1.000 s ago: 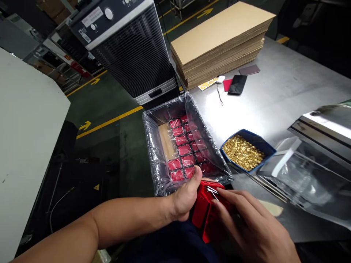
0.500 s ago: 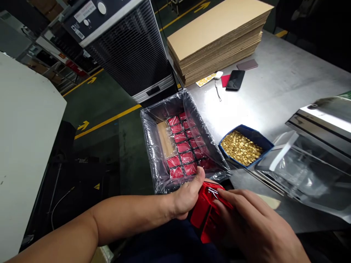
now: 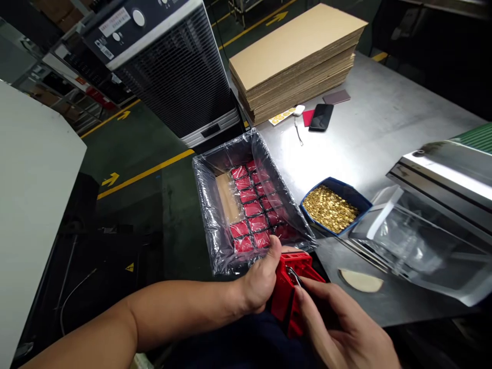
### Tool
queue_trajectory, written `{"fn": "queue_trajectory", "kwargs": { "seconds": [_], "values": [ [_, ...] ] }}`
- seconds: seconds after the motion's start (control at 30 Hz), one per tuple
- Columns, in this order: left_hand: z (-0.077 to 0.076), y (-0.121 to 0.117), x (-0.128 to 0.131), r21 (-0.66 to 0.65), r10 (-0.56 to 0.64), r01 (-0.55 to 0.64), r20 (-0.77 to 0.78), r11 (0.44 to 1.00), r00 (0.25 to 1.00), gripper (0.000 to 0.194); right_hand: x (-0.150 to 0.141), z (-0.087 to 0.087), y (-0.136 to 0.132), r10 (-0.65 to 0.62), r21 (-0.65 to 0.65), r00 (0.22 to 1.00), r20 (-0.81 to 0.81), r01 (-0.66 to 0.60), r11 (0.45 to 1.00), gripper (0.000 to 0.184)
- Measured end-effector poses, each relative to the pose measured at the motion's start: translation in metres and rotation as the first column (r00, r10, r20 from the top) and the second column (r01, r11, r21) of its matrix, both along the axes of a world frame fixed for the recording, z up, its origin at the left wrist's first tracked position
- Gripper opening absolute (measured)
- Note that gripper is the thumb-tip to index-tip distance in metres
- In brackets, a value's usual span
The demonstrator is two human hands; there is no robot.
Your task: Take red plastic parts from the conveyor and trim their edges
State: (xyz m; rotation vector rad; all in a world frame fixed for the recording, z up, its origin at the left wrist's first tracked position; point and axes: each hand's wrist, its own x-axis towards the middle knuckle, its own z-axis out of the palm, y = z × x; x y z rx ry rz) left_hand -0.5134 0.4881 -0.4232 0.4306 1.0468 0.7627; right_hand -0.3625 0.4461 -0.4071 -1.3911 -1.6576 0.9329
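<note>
My left hand point(image 3: 261, 282) grips a red plastic part point(image 3: 280, 300), thumb up along its near side. At the part's upper end, my right hand point(image 3: 342, 320) pinches a small shiny metal piece point(image 3: 294, 275) between thumb and forefinger. The metal piece touches the red plastic; its exact kind is too small to tell. Just beyond my hands stands a dark bin point(image 3: 209, 225) lined with clear plastic. Inside it, rows of red blocks point(image 3: 253, 209) lie beside a strip of brown cardboard point(image 3: 228, 197). My right palm and fingers hide the lower part of the red piece.
On the metal table point(image 3: 369, 97), a blue tray point(image 3: 351, 197) contains small gold-coloured pieces point(image 3: 330, 207). A clear-fronted machine point(image 3: 426, 246) stands on the right, a pale half-round piece point(image 3: 361, 280) near it. Cardboard sheets point(image 3: 300, 46) and a phone point(image 3: 321, 117) lie farther back.
My right hand has shifted down and back slightly, so the metal piece and more of the red part show. The view has turned a little; the half-round piece is now uncovered.
</note>
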Motion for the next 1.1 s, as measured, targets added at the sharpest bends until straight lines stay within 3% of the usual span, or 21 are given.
{"fn": "queue_trajectory", "kwargs": {
  "seconds": [0.07, 0.17, 0.27, 0.5, 0.8, 0.97, 1.1],
  "values": [
    [0.003, 0.002, 0.001, 0.039, -0.003, 0.004, -0.008, 0.999, 1.000, 0.101, -0.002, -0.004, -0.004, -0.043, -0.155, 0.995, -0.092, 0.028, 0.988, 0.024],
    [0.006, 0.004, 0.002, 0.051, -0.035, 0.035, 0.006, 0.998, 0.999, 0.103, -0.002, -0.009, -0.009, -0.139, -0.434, 0.969, -0.204, 0.037, 0.900, 0.037],
    [0.005, 0.005, 0.002, 0.060, -0.047, 0.047, -0.001, 0.997, 0.999, 0.104, 0.000, -0.010, -0.011, -0.194, -0.562, 0.949, -0.250, 0.021, 0.827, 0.047],
    [0.003, 0.007, -0.001, 0.121, -0.158, 0.165, -0.062, 0.979, 0.985, 0.102, -0.003, -0.004, -0.008, -0.280, -0.641, 0.900, -0.333, 0.002, 0.767, 0.052],
    [0.005, 0.005, 0.001, 0.123, -0.197, 0.195, -0.001, 0.973, 0.980, 0.097, 0.001, 0.001, -0.013, -0.321, -0.720, 0.900, -0.294, 0.013, 0.694, 0.055],
    [0.007, 0.004, 0.006, 0.086, -0.211, 0.209, 0.019, 0.974, 0.977, 0.098, 0.007, 0.006, -0.016, -0.328, -0.685, 0.897, -0.296, 0.040, 0.728, 0.051],
    [0.006, 0.005, 0.011, 0.025, -0.189, 0.188, 0.061, 0.982, 0.980, 0.098, 0.012, 0.012, -0.020, -0.387, -0.644, 0.891, -0.237, 0.155, 0.750, 0.051]
  ]
}}
